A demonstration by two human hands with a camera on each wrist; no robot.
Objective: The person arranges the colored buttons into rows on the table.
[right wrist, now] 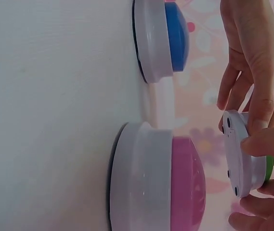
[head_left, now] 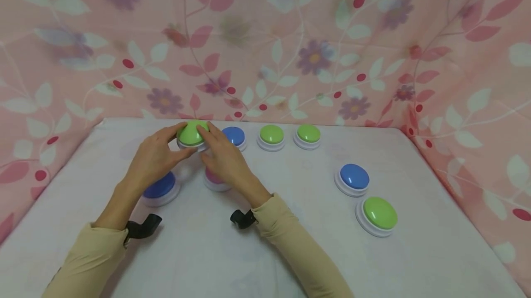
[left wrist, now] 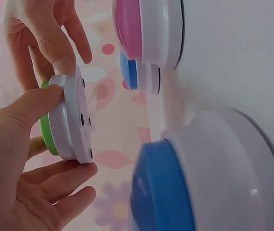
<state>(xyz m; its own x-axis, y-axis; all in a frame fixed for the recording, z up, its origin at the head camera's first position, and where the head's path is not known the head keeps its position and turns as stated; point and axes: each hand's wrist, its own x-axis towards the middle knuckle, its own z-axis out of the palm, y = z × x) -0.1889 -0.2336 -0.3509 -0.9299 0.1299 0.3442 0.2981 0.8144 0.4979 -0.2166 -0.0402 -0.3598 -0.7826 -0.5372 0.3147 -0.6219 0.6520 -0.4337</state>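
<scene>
A green dome button with a white base (head_left: 191,135) is held between both hands at the back left, raised off the white table. My left hand (head_left: 150,157) grips its left side, thumb on the near edge of the base. Opposite, my right hand (head_left: 226,157) grips the right side with thumb and fingers. The underside of the base (right wrist: 236,154) shows small dark feet in the right wrist view. Below the hands sit a blue button (head_left: 159,186), partly behind the left forearm, and a pink button (left wrist: 128,29), mostly covered by the right hand in the head view.
Another blue button (head_left: 234,137) stands just right of the held one, with two green buttons (head_left: 271,135) (head_left: 309,133) beyond it in the back row. At the right are a blue button (head_left: 354,177) and a green button (head_left: 378,213). Floral cloth (head_left: 265,58) hangs behind the table.
</scene>
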